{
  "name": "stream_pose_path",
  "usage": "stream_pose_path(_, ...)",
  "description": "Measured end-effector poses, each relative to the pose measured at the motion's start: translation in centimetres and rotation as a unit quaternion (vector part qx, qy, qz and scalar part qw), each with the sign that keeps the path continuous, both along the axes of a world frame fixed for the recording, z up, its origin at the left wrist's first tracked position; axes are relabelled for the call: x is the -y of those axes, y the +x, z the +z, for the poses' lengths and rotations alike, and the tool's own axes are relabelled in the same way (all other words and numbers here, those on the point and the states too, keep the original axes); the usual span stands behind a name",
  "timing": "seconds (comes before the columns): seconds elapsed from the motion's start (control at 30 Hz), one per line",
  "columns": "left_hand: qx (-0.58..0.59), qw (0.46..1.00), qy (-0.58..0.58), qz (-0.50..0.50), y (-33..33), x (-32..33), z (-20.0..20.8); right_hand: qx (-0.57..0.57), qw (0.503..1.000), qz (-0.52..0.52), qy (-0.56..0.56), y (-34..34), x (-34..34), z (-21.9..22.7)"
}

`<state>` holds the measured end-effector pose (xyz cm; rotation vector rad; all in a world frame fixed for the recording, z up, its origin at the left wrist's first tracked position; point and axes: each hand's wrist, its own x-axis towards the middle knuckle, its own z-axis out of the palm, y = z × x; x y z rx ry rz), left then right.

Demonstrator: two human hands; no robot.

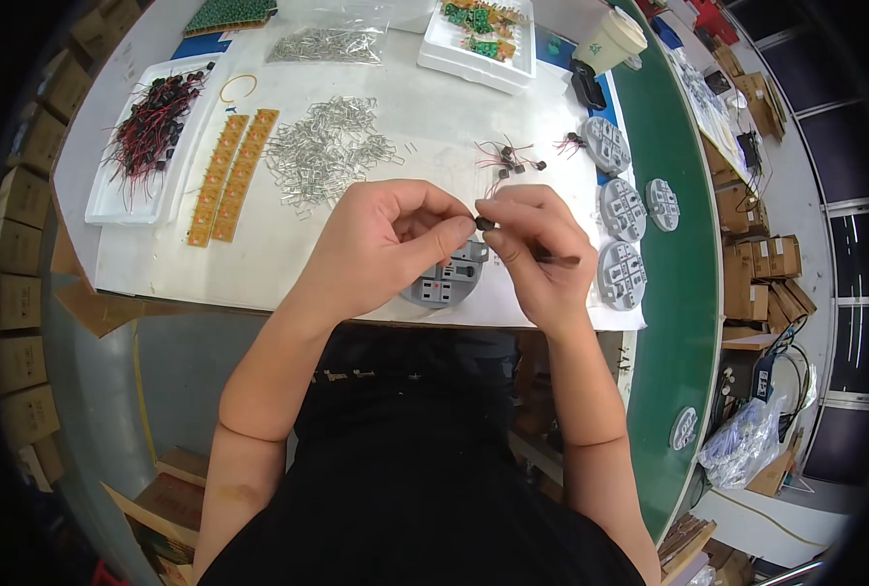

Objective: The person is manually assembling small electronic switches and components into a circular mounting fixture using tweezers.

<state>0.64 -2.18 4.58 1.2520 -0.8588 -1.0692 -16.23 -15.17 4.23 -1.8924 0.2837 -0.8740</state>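
Observation:
A small round black buzzer (484, 224) is pinched between the thumb and fingertips of my right hand (548, 252). Against its left side, the thumb and index finger of my left hand (392, 232) are pressed together; whatever they grip is hidden, perhaps the buzzer's wires. Just under my hands, a round grey plastic housing (436, 292) with slots lies at the table's near edge, partly covered by my left hand. Beyond my hands are several loose black buzzers with red and black wires (505, 168).
More grey housings (623, 276) line the right side, some on a green surface (664, 342). Metal clips (322, 146) are heaped left of centre, beside brown circuit strips (226, 181). A white tray of wired buzzers (112, 210) stands left; a foam box (474, 73) and cup (610, 44) stand behind.

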Motion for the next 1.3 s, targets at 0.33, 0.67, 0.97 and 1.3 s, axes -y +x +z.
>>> stream_pose_path(0.33,0.297,0.933,-0.179,0.097,-1.9,-1.4,1.1,0.035,0.906,0.083,0.414,-2.5,-2.0,1.2)
stream_pose_path(0.67,-0.077,0.996,-0.039,-0.038,-1.3,-1.0,1.0,0.019,0.966,0.055,0.252,-2.2,-2.4,0.4)
stream_pose_path(0.97,-0.093,0.993,-0.04,-0.064,-0.8,0.0,-0.7,-0.027,0.999,0.014,0.03,-1.7,-1.0,0.3)
stream_pose_path(1.3,0.447,0.892,-0.017,0.057,-0.9,-0.4,-4.1,-0.236,0.951,0.001,-0.198,-3.3,0.5,-1.3)
